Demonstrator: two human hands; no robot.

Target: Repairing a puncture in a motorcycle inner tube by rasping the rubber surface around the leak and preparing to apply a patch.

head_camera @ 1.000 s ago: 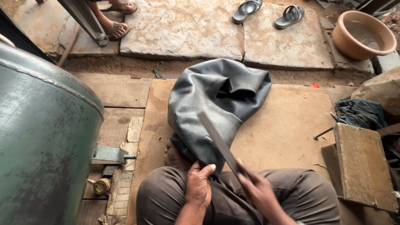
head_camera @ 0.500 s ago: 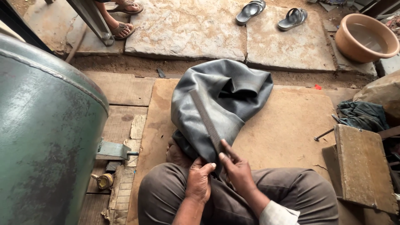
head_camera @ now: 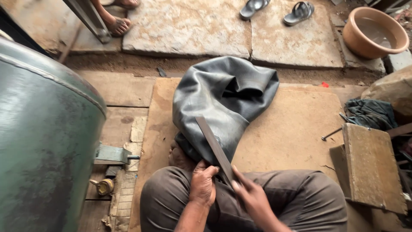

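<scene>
Black rubber tube (head_camera: pixel 223 99) crumpled on brown board (head_camera: pixel 296 129), left hand (head_camera: pixel 203 184) pressing its near edge with curled fingers, right hand (head_camera: pixel 251 197) gripping long flat file (head_camera: pixel 214 148) slanted across tube, green drum (head_camera: pixel 43 141) left of tube

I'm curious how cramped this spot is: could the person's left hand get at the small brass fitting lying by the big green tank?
Probably yes. The left hand presses the black rubber inner tube at the knee; the brass fitting lies on the boards to its left, with nothing between them.
</scene>
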